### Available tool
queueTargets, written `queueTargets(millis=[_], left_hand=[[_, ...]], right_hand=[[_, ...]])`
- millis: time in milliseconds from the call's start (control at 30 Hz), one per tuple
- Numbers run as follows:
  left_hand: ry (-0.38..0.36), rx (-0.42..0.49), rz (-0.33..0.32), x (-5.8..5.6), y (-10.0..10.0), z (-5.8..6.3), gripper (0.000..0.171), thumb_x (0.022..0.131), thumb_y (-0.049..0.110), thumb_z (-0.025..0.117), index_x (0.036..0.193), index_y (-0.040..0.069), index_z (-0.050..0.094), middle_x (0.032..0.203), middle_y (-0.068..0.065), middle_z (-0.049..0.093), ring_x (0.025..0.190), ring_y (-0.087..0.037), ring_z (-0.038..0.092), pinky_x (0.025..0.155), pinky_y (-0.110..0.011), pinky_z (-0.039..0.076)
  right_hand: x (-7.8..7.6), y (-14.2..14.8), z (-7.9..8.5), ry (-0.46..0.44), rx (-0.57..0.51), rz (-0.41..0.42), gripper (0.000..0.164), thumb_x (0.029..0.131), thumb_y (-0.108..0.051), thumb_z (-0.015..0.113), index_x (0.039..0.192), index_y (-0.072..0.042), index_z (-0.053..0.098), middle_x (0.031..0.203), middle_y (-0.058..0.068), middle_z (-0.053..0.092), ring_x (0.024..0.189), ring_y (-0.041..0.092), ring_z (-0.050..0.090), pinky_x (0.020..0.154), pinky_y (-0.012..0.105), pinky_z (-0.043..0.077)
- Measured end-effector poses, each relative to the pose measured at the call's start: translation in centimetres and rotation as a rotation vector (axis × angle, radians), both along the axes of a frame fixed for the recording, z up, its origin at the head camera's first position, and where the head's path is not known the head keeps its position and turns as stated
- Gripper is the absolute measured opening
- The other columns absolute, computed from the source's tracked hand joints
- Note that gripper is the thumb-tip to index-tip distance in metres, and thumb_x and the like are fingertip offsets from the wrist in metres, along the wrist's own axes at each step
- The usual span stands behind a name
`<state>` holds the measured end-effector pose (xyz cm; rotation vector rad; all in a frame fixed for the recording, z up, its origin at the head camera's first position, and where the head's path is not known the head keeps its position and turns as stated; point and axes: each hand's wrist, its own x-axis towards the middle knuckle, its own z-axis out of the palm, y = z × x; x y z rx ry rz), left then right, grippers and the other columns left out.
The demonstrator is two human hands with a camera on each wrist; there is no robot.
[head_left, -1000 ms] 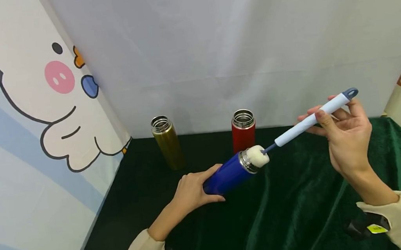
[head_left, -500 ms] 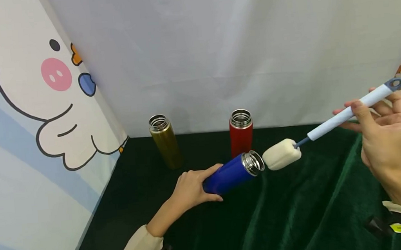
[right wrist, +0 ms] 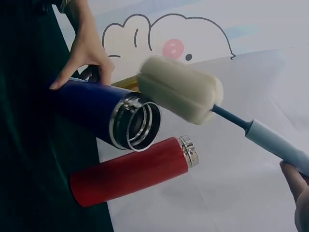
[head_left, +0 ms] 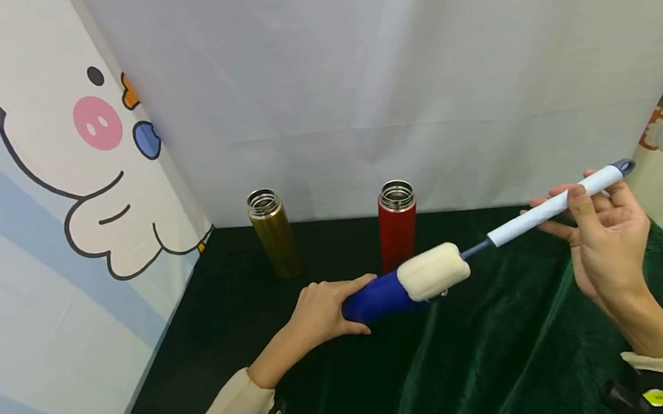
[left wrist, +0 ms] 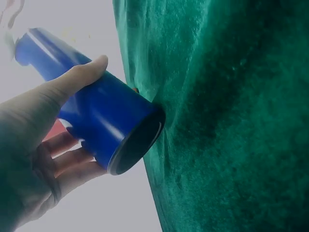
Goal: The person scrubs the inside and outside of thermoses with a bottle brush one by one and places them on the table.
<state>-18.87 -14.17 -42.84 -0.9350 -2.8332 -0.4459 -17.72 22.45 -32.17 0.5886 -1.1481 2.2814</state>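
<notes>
So the blue bottle (head_left: 380,299) is tipped over in front of the person, lidless, with the left hand (head_left: 319,309) wrapped round the base end, thumb on one side and fingers on the other. Its long axis runs from that grip toward the right hand (head_left: 608,237), climbing a bit as it goes. That one's pinching the handle (head_left: 528,217) of a sponge brush, thumb against fingers, brush pointing back at the bottle on a fairly similar slant. Here's the bit that matters imo: from the head view the sponge head (head_left: 433,272) covers the neck, but the right wrist view shows the steel mouth (right wrist: 157,121) with nothing in it, the sponge up beside the rim. Can't tell if they touch. Left grip is way nearer the bottle, right one's well off the mouth. Behind, the red bottle (head_left: 398,237) and gold bottle (head_left: 278,243) stand lidless on the dark counter (head_left: 237,266).
</notes>
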Motion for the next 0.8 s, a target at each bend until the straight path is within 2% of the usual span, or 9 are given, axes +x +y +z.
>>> queueTargets(millis=[200, 300, 433, 600, 800], left_hand=[[0.059, -0.011, -0.054, 0.3, 0.0, -0.2, 0.088, 0.074, 0.050, 0.090, 0.150, 0.029, 0.051, 0.132, -0.004, 0.071, 0.105, -0.026, 0.075, 0.079, -0.042, 0.063], [0.059, 0.003, -0.043, 0.4, -0.2, -0.3, 0.088, 0.073, 0.050, 0.090, 0.150, 0.030, 0.051, 0.132, -0.004, 0.071, 0.106, -0.026, 0.075, 0.080, -0.044, 0.063], [0.053, 0.022, -0.014, 0.2, -0.4, -0.5, 0.088, 0.073, 0.051, 0.090, 0.149, 0.032, 0.051, 0.129, -0.004, 0.073, 0.104, -0.027, 0.075, 0.082, -0.045, 0.063], [0.043, 0.023, 0.019, 0.0, -0.4, -0.5, 0.089, 0.073, 0.053, 0.089, 0.150, 0.033, 0.050, 0.127, -0.005, 0.074, 0.102, -0.027, 0.076, 0.082, -0.045, 0.062], [0.008, 0.017, 0.055, 0.0, -0.3, -0.3, 0.089, 0.074, 0.054, 0.088, 0.151, 0.033, 0.049, 0.127, -0.005, 0.074, 0.103, -0.028, 0.075, 0.085, -0.047, 0.062]], right_hand=[[-0.7, -0.4, -0.1, 0.102, -0.013, -0.076, 0.023, 0.099, 0.014, 0.048, 0.121, 0.009, 0.048, 0.095, 0.026, 0.068, 0.078, 0.034, 0.077, 0.068, 0.039, 0.062], [-0.9, -0.1, -0.3, 0.104, 0.018, -0.132, 0.024, 0.098, 0.014, 0.051, 0.121, 0.008, 0.048, 0.094, 0.025, 0.069, 0.078, 0.032, 0.078, 0.069, 0.037, 0.062], [-1.0, 0.6, -0.9, 0.109, 0.112, -0.180, 0.027, 0.096, 0.017, 0.051, 0.122, 0.007, 0.050, 0.095, 0.021, 0.071, 0.079, 0.027, 0.078, 0.069, 0.033, 0.062], [-0.1, 1.1, -1.5, 0.097, 0.210, -0.156, 0.028, 0.097, 0.019, 0.048, 0.121, 0.006, 0.052, 0.096, 0.018, 0.074, 0.079, 0.024, 0.078, 0.067, 0.030, 0.061], [1.2, 1.0, -1.7, 0.054, 0.215, -0.046, 0.028, 0.099, 0.018, 0.043, 0.124, 0.009, 0.051, 0.097, 0.019, 0.073, 0.079, 0.027, 0.078, 0.066, 0.034, 0.062]])
